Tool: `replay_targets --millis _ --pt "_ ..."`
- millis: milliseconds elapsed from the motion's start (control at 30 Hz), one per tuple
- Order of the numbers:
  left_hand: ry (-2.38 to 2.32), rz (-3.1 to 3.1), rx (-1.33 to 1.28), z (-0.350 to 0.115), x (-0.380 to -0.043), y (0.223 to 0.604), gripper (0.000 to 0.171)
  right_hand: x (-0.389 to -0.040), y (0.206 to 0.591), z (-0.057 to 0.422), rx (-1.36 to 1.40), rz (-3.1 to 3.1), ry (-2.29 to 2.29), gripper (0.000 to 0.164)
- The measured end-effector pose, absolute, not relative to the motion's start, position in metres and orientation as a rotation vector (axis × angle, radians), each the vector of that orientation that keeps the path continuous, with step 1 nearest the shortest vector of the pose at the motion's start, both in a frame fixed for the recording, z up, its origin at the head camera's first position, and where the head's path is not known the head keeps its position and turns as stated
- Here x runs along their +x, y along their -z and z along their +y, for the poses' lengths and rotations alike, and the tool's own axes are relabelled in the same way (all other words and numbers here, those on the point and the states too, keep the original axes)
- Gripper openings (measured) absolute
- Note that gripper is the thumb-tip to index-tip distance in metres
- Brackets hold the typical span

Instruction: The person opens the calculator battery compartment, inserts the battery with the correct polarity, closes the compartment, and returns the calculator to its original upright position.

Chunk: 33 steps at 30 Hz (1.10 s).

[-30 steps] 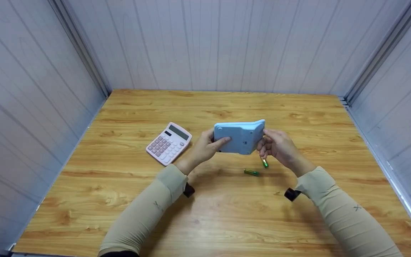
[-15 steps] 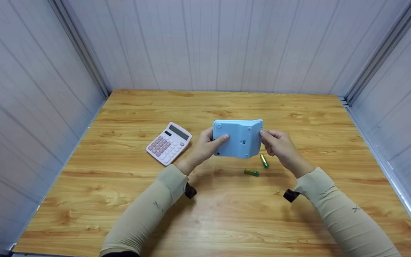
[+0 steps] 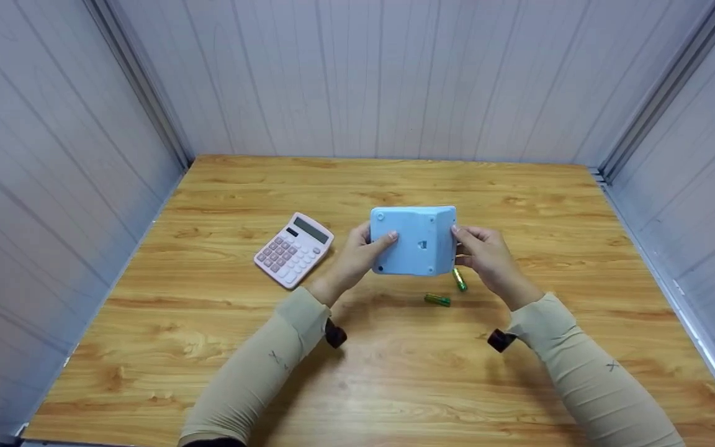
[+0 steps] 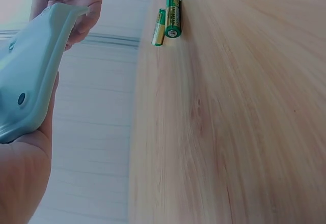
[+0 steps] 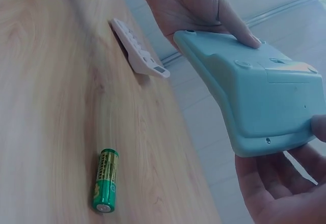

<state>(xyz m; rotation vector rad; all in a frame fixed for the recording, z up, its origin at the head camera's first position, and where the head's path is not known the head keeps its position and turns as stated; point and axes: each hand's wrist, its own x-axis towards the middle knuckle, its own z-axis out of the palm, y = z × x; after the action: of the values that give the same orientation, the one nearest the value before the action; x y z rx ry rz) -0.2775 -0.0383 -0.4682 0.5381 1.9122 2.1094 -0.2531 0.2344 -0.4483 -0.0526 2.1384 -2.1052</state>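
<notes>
A light-blue calculator is held up above the table, its back with a battery cover turned toward me. My left hand grips its left end, the thumb lying across the back. At the opposite end my right hand pinches the edge, thumb on the back and fingers behind, as the right wrist view also shows. The calculator's keys and display are hidden. Below it on the table lie two green-and-gold batteries, one nearer me and one close under the right hand.
A pink calculator lies face up on the wooden table, left of my left hand. White panel walls enclose the table at the back and both sides.
The blue calculator has tilted so its back faces me more fully. My right hand's fingers, loosely beside its edge a second ago, now hold that edge. The batteries and pink calculator stay put.
</notes>
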Motion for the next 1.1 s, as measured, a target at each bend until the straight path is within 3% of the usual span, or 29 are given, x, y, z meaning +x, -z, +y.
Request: replay_targets --millis 600,1100 --pt "-2.183 1.844 0.420 -0.037 -0.275 0.474 0.043 -0.251 0.455 0.226 -0.017 2.106 2.153 0.015" --pt "-2.201 1.815 0.339 -0.036 -0.273 0.476 0.041 -0.245 0.466 0.216 -0.174 2.546 2.065 0.045"
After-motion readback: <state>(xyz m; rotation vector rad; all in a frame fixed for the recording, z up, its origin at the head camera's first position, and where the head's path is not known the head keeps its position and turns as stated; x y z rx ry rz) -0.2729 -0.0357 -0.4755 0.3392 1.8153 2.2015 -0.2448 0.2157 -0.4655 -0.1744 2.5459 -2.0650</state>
